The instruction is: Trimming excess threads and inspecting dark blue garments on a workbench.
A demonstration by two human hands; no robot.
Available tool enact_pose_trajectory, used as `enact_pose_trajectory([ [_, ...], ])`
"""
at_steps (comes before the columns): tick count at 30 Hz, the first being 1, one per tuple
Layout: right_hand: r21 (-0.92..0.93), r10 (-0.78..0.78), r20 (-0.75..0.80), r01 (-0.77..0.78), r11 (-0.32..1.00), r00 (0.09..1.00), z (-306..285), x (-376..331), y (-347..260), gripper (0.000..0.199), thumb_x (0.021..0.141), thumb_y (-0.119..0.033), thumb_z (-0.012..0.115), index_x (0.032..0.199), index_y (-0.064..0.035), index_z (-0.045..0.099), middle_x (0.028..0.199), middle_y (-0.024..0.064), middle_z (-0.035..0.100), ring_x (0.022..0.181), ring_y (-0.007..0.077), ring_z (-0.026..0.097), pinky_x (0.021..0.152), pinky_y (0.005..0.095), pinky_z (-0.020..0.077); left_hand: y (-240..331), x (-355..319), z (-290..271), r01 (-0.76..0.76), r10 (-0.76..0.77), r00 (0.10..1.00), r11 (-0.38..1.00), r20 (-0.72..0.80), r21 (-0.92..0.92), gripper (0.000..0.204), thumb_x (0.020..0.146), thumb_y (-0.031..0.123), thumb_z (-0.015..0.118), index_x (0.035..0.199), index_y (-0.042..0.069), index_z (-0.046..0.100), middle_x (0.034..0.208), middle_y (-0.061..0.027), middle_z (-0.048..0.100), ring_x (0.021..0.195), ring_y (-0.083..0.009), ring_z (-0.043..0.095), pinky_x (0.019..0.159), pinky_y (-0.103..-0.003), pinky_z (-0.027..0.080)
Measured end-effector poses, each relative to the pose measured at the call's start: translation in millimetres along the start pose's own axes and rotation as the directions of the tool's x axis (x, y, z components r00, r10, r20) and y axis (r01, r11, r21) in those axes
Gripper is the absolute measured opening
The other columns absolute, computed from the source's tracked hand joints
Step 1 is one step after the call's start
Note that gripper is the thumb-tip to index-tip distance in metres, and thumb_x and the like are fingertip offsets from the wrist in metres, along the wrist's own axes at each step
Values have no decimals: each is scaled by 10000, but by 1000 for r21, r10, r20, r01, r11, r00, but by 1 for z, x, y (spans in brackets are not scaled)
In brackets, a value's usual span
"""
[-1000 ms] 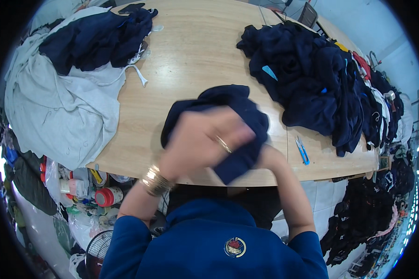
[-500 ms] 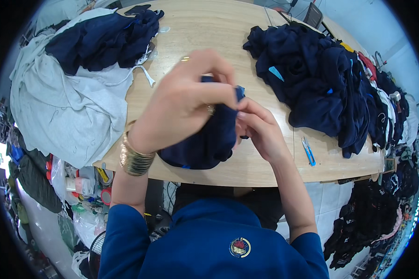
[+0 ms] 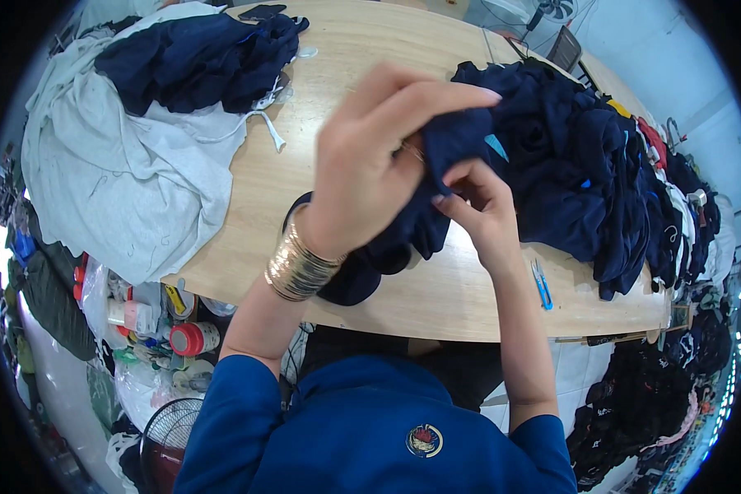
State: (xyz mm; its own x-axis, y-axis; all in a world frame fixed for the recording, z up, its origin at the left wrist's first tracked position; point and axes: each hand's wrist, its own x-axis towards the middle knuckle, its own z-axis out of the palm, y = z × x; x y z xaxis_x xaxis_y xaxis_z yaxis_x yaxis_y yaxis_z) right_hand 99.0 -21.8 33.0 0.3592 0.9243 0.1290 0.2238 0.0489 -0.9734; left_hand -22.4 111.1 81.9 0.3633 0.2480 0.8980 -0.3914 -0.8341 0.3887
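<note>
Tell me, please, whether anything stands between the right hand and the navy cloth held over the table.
Nothing visible does: the right hand pinches the navy cloth directly, and the blue snips lie farther right.

A navy garment is hanging bunched, its lower folds apparently resting on the bench near its front edge.

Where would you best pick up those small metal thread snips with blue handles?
Probably by the blue handles, coming from the person's side: the thread snips lie on the table, handles toward the person, blades pointing away.
</note>
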Motion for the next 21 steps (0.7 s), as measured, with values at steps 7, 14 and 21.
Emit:
enact_pose_trajectory([
  [7,617,262,282,-383,687,923,37,-10,10,248,906,-88,454,1132,-43,545,915,6,566,845,82,522,761,207,422,-9,5,-11,28,-59,993,963,107,267,496,631,-127,550,974,200,696,717,-33,532,618,-170,542,529,-266,444],
  [14,-81,119,44,-115,990,992,52,-13,40,438,873,-127,542,1291,-41,443,1132,62,552,1003,162,527,862,274,417,83,-33,45,-68,237,891,913,386,-402,245,792,139,524,1033,135,567,731,-28,469,607,-152,566,497,-269,463],
  [21,-496,-105,38,110,861,994,29,-19,43,505,853,-125,574,1319,-41,399,1264,87,474,1134,201,467,958,300,370,43,-26,34,193,-69,932,926,356,-324,557,771,-27,412,1295,154,461,1160,-107,577,998,-243,605,863,-319,496],
])
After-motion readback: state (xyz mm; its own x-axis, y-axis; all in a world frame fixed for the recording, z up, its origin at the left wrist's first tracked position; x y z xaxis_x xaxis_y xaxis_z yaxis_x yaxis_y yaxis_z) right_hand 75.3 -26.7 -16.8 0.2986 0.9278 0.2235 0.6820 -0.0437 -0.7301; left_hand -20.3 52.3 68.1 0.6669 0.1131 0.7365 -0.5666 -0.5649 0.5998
